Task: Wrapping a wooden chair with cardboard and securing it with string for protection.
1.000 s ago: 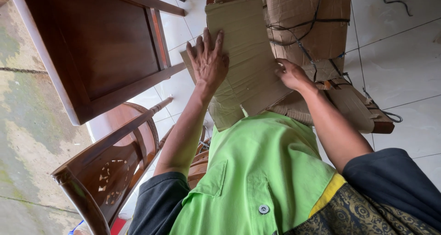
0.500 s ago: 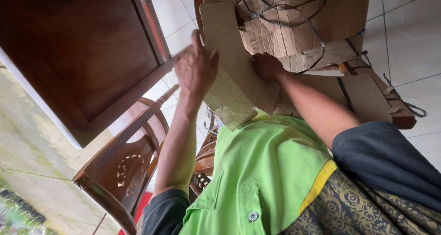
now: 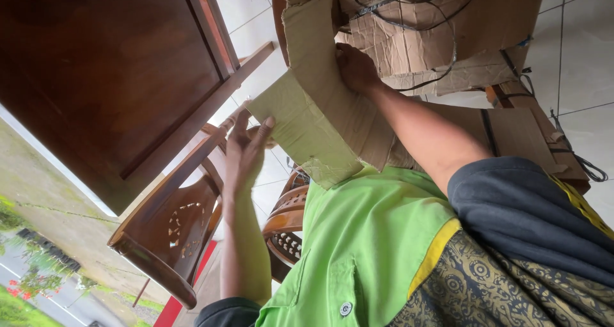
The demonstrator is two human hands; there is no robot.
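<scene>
White floor tiles (image 3: 591, 52) with dark grout lines form the ground, seen from a tilted head view; a strip of pavement and greenery shows at the lower left edge. Item one: cardboard sheet (image 3: 320, 119), long, creased, brown with a greenish tint at its near end, bent round a wooden piece whose shape is mostly hidden. Item two: bundle of crumpled cardboard (image 3: 441, 30), bound with thin dark cord (image 3: 409, 17), lying just beyond the sheet and touching it. Item three: dark wooden desk top (image 3: 96, 84), panelled, tipped at an angle, at the upper left. Item four: carved wooden chair (image 3: 173, 231), brown, pierced back panel, below the desk. Left hand (image 3: 246, 154): open, fingers spread, fingertips touching the near edge of the sheet, grip wide and closed on nothing. Right hand (image 3: 355, 68): pressed flat against the sheet close to the bundle; whether the fingers curl round an edge cannot be told. Step in hand, by judgement: folding and pressing the sheet round the wood. Next move would likely call for the left palm to flatten the loose end while the right holds the fold firm.
</scene>
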